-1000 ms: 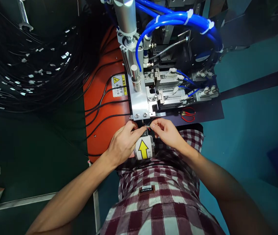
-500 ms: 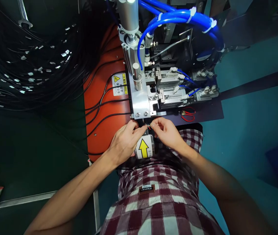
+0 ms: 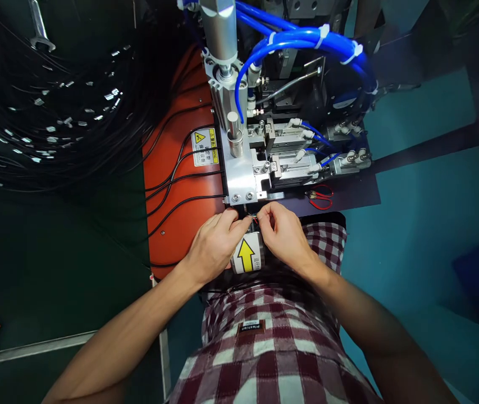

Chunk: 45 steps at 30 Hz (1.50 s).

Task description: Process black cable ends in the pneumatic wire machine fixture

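Note:
My left hand (image 3: 218,244) is closed, thumb and fingers pinched at the front edge of the machine. What it grips seems to be the end of a thin cable with fine coloured wires (image 3: 255,219), red among them. Close by on the right, my right hand (image 3: 281,230) pinches at those same small wires with its fingertips. Both sets of fingertips almost meet, just above a white label with a yellow arrow (image 3: 246,255). The wires are tiny and partly hidden by my fingers.
An orange plate (image 3: 172,207) with black cables crossing it lies left of the metal machine block (image 3: 239,177). Blue air hoses (image 3: 306,38) arch above. Red-handled snips (image 3: 320,197) lie at right. Bundled black cables (image 3: 62,112) and a wrench (image 3: 40,28) are at far left.
My right hand has shifted slightly left and its fingers have curled closer to the wires. My left hand stays nearly in place. The whole view has moved a little.

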Each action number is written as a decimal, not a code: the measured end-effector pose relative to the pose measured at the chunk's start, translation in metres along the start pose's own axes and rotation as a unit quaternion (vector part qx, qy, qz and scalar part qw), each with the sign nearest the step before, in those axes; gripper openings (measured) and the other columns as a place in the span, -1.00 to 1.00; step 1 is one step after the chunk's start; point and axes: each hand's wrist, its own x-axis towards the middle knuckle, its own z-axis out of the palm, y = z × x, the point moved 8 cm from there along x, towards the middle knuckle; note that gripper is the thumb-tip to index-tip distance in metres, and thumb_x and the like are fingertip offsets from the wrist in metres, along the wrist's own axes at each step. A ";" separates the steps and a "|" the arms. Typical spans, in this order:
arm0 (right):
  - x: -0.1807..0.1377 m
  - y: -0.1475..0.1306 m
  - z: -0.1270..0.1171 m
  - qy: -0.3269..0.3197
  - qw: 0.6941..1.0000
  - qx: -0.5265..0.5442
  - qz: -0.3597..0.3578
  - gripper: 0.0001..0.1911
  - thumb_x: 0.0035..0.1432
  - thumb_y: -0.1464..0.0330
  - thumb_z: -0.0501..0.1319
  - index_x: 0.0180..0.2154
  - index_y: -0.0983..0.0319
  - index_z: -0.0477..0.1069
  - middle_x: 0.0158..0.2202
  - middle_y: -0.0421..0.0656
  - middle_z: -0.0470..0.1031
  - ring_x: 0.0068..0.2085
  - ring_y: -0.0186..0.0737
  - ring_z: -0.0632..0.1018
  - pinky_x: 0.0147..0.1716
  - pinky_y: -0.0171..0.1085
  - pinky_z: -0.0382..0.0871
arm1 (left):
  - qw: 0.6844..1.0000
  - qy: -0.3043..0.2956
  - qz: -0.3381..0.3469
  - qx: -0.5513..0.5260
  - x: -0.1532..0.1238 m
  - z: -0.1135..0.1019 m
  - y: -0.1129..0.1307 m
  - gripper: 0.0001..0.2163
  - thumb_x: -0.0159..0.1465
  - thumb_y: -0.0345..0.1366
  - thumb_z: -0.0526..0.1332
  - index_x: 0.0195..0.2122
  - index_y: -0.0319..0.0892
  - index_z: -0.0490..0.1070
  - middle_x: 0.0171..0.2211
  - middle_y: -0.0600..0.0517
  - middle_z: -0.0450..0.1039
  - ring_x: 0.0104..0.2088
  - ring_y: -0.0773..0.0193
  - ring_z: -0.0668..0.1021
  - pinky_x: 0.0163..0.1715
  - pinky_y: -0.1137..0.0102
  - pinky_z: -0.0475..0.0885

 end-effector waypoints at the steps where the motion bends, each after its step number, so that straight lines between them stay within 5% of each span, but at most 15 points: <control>1: 0.000 -0.001 -0.002 0.011 1.000 -0.013 -0.004 -0.84 0.25 0.39 0.04 -0.38 0.21 0.31 -0.40 -0.14 0.47 -0.40 -0.23 0.43 -0.40 -0.28 0.19 | 1.000 -0.002 0.000 -0.006 0.001 0.000 0.000 -0.70 0.27 -0.45 0.07 0.02 -0.26 0.36 -0.29 -0.07 0.35 -0.35 0.19 0.44 -0.39 0.35 0.41; 40: 0.003 0.018 0.008 -0.048 0.988 0.140 0.034 -0.80 0.24 0.26 0.09 -0.37 0.22 0.36 -0.51 -0.22 0.43 -0.47 -0.31 0.43 -0.49 -0.35 0.25 | 0.994 -0.016 -0.042 -0.099 0.009 -0.002 -0.003 -0.75 0.29 -0.49 0.01 -0.07 -0.26 0.40 -0.23 -0.12 0.41 -0.23 0.17 0.50 -0.27 0.29 0.50; 45: 0.006 0.029 0.022 -0.079 0.963 0.246 0.076 -0.80 0.20 0.23 0.13 -0.37 0.24 0.35 -0.54 -0.25 0.39 -0.52 -0.34 0.41 -0.51 -0.35 0.25 | 0.996 -0.020 -0.051 -0.073 0.009 -0.005 -0.002 -0.76 0.30 -0.46 0.04 -0.09 -0.27 0.43 -0.23 -0.14 0.39 -0.21 0.12 0.45 -0.28 0.26 0.47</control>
